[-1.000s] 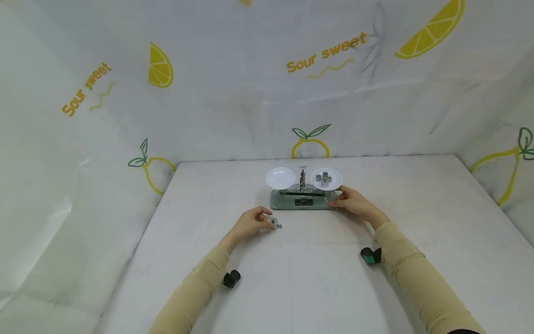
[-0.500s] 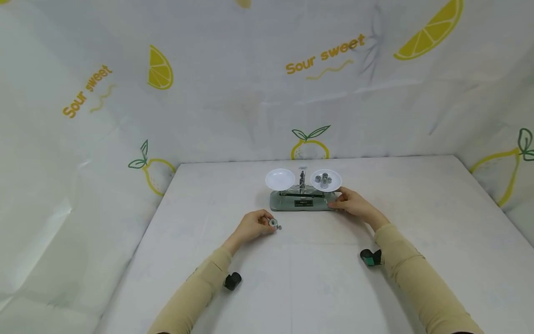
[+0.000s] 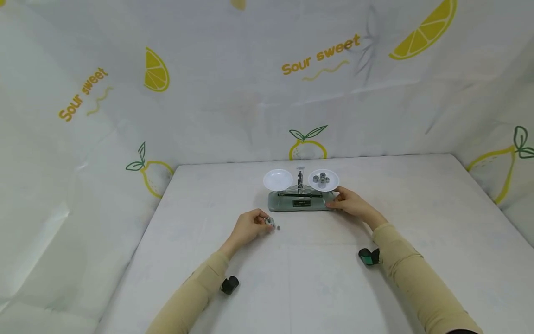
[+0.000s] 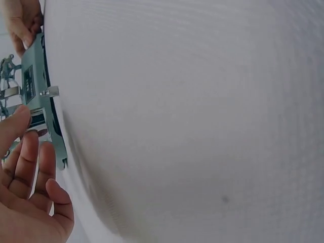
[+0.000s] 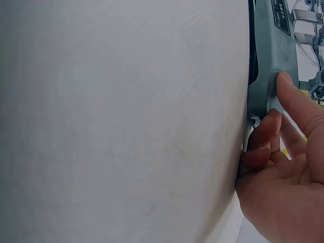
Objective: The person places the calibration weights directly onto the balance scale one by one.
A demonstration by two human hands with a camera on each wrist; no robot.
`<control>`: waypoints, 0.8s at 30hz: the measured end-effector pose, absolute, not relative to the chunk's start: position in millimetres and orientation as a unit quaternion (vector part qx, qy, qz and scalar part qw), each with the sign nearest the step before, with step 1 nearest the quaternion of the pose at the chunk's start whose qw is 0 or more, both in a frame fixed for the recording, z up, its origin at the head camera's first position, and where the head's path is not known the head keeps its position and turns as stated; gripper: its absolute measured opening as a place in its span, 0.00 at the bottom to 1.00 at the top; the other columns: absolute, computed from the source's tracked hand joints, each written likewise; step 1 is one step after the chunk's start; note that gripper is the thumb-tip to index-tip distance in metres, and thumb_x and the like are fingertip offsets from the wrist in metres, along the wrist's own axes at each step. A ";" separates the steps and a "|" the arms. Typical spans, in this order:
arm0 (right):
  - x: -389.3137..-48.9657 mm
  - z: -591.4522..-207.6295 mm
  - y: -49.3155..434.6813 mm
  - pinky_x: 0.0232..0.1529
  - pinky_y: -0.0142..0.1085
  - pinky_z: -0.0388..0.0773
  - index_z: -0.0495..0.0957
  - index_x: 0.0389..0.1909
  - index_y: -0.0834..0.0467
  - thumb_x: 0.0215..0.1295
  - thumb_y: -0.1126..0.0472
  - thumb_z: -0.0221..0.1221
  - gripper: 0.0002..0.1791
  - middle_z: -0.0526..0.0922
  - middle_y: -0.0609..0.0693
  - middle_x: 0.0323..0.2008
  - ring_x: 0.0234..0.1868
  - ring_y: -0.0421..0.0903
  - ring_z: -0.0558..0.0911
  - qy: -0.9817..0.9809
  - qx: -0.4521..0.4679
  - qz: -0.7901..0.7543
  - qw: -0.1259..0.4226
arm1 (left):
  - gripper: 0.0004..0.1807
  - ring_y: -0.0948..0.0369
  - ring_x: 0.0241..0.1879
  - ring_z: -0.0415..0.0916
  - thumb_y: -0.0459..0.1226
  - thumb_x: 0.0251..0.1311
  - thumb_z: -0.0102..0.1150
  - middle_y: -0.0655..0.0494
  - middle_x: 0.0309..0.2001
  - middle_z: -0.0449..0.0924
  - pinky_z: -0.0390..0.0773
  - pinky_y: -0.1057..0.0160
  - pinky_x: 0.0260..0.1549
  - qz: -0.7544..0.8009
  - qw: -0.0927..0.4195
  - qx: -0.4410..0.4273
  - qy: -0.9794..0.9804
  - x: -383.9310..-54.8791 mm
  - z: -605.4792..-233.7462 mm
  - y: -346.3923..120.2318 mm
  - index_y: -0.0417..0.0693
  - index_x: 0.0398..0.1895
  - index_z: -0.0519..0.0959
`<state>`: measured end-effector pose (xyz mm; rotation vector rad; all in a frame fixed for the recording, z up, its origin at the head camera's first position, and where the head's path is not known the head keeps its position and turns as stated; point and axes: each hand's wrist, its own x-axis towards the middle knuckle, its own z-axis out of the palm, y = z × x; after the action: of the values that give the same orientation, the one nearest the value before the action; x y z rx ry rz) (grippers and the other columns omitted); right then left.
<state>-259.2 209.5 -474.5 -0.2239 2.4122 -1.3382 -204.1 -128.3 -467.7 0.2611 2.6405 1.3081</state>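
Observation:
A green-based balance scale (image 3: 301,201) with two white pans stands at the back of the table. My left hand (image 3: 249,226), in front of the scale's left end, pinches a shiny metal weight (image 4: 38,121) between thumb and fingertips. Just right of it on the table stands a much smaller weight (image 3: 278,228), also seen in the left wrist view as a small metal weight (image 4: 49,91). My right hand (image 3: 352,203) grips the right end of the scale's base, thumb on its front face (image 5: 273,61). Several metal weights (image 3: 321,180) sit in the right pan.
The left pan (image 3: 277,180) holds nothing visible. White cloth covers the table (image 3: 317,287), and a white lemon-print sheet (image 3: 233,93) hangs behind it. A black wrist device (image 3: 230,285) sits by the left sleeve, another black device (image 3: 369,256) by the right.
My left fingers have closed in on the larger weight and drawn it slightly left, away from the small one. The right hand stays on the scale's base; the head view shifted slightly.

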 end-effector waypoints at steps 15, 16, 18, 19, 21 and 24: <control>-258.6 -474.7 210.0 0.34 0.33 0.67 0.53 0.68 0.63 0.61 0.55 0.59 0.39 0.70 0.49 0.31 0.32 0.43 0.68 0.853 -0.080 -0.481 0.186 | 0.15 0.64 0.30 0.70 0.42 0.49 0.69 0.58 0.25 0.75 0.67 0.69 0.27 0.463 -0.006 0.105 0.880 -211.6 -418.1 -122.9 0.46 0.38 0.80; -258.4 -474.8 209.6 0.34 0.33 0.67 0.53 0.68 0.64 0.61 0.54 0.59 0.39 0.70 0.49 0.31 0.32 0.43 0.69 0.854 -0.082 -0.480 0.185 | 0.15 0.64 0.30 0.70 0.42 0.49 0.68 0.58 0.26 0.75 0.67 0.69 0.28 0.464 -0.012 0.107 0.879 -212.5 -414.1 -121.6 0.46 0.39 0.80; -258.2 -475.2 208.8 0.34 0.33 0.67 0.53 0.68 0.64 0.62 0.54 0.59 0.39 0.70 0.50 0.31 0.32 0.42 0.69 0.854 -0.083 -0.479 0.184 | 0.15 0.64 0.30 0.70 0.42 0.50 0.68 0.57 0.26 0.75 0.68 0.69 0.29 0.463 -0.022 0.112 0.879 -214.9 -407.8 -118.7 0.46 0.40 0.80; -258.0 -475.3 208.4 0.35 0.34 0.67 0.53 0.68 0.64 0.62 0.54 0.59 0.39 0.70 0.50 0.31 0.32 0.43 0.69 0.855 -0.083 -0.478 0.184 | 0.16 0.64 0.30 0.71 0.42 0.51 0.68 0.57 0.27 0.76 0.69 0.69 0.29 0.462 -0.025 0.113 0.879 -216.1 -405.1 -117.0 0.46 0.41 0.80; -257.6 -475.3 208.0 0.35 0.34 0.67 0.53 0.68 0.64 0.62 0.54 0.59 0.39 0.70 0.50 0.32 0.33 0.43 0.69 0.855 -0.085 -0.477 0.183 | 0.16 0.63 0.30 0.71 0.42 0.51 0.67 0.56 0.27 0.76 0.70 0.69 0.29 0.463 -0.030 0.118 0.878 -219.0 -399.5 -113.0 0.45 0.41 0.80; -257.3 -475.0 207.4 0.35 0.34 0.67 0.53 0.68 0.63 0.62 0.54 0.59 0.39 0.70 0.51 0.33 0.33 0.44 0.69 0.855 -0.081 -0.479 0.185 | 0.16 0.63 0.30 0.72 0.42 0.52 0.67 0.55 0.28 0.77 0.70 0.68 0.30 0.460 -0.037 0.122 0.879 -224.1 -392.2 -106.9 0.45 0.41 0.80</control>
<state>-257.3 207.4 -475.0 -0.2295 2.4085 -1.3490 -224.1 -106.9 -392.2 0.3939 2.8282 1.4803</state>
